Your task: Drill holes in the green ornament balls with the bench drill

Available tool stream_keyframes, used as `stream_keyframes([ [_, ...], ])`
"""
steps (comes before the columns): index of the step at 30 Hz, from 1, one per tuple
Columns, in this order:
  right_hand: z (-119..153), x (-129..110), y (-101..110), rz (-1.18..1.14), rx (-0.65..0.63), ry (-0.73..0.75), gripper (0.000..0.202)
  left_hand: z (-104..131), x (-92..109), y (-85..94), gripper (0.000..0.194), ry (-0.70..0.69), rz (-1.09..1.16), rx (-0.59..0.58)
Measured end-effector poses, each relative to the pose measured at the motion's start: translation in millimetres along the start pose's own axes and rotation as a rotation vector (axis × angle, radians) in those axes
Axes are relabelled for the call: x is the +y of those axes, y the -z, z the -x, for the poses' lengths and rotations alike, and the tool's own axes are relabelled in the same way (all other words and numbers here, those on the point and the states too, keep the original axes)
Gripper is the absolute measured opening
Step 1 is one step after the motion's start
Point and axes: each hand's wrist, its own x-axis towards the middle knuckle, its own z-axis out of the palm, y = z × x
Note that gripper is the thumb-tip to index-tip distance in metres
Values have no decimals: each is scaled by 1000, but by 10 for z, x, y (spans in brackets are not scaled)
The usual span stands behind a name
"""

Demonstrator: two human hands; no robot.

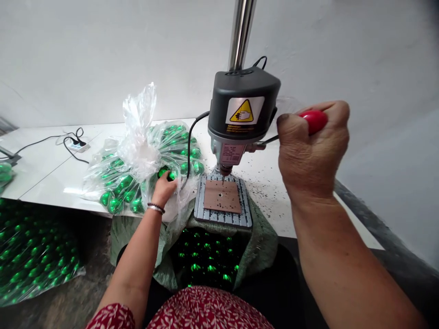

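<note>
My right hand (pixel 313 151) is wrapped around the red handle knob (pixel 314 121) on the lever of a small bench drill press (pixel 244 91). On the left, my left hand (pixel 164 188) has its thumb and fingers around a shiny green ball (pixel 171 176) at the side of a clear plastic bag (pixel 137 157) full of such balls. Below the drill bit (pixel 223 179), which is raised, a brown square board (pixel 222 205) with a small hole lies on the slotted metal base (pixel 200 208).
Dark shavings (pixel 265 194) litter the white table (pixel 44 171) right of the base. A green woven sack (pixel 264 233) hangs open at the table's front with green balls (pixel 211 268) inside. Another bag of balls (pixel 30 256) lies lower left. A power strip (pixel 79 146) and cords lie behind.
</note>
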Motion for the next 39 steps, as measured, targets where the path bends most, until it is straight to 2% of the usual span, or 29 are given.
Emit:
stream_keyframes([
  [2,-3,-2,-7,-2,7,-14,17,241,-40,91,66,15,330,65],
  [5,-3,-7,-18,-20,13,-23,17,592,-19,186,75,19,849,-16],
  [7,1,-12,-25,-27,22,-34,17,754,51,188,80,16,1001,-123],
  [10,6,-20,-29,-37,19,-41,18,876,200,84,80,1,1105,-287],
  [13,4,-23,-22,-60,-13,-53,18,910,337,-97,78,16,1134,-400],
  [15,2,-22,-17,-51,-21,-57,18,911,388,-224,79,47,1109,-434],
  [21,22,-6,-21,-55,-12,-8,20,854,345,-470,69,38,996,-379],
  [24,39,20,-33,-70,7,16,21,820,330,-500,66,56,1093,-397],
  [29,55,88,-38,-3,-26,47,24,767,388,-504,67,205,1282,-455],
  [33,51,122,-27,26,-42,72,26,741,413,-511,59,212,1328,-446],
  [36,49,127,-23,38,-44,83,25,715,407,-525,57,158,1264,-421],
  [39,49,125,-22,40,-51,80,23,651,406,-555,55,19,964,-265],
])
